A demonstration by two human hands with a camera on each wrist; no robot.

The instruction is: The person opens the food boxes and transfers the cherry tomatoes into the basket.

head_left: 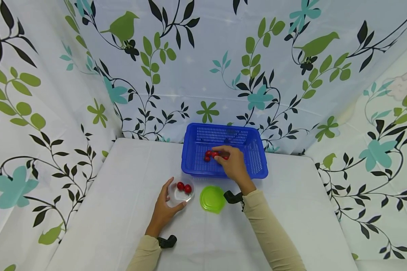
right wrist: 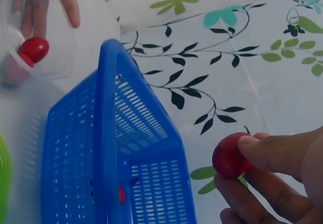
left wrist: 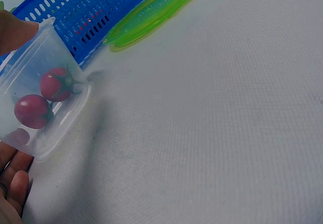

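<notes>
My left hand [head_left: 163,210] grips a small clear plastic container [left wrist: 70,105] on the table, thumb on one side and fingers on the other. Two red cherry tomatoes [left wrist: 33,111] with green stems lie inside it. Over the blue basket [head_left: 264,167], my right hand [head_left: 235,163] pinches a cherry tomato [right wrist: 230,156] between thumb and fingertips. In the right wrist view that tomato shows above the basket's rim. Several more cherry tomatoes [head_left: 207,159] lie on the basket floor, some partly hidden by the right hand.
A bright green lid [head_left: 211,199] lies on the white table [head_left: 122,210] between the container and the right forearm. The perforated basket stands at the table's back edge, near a patterned cloth [head_left: 196,86] that hangs behind and at both sides.
</notes>
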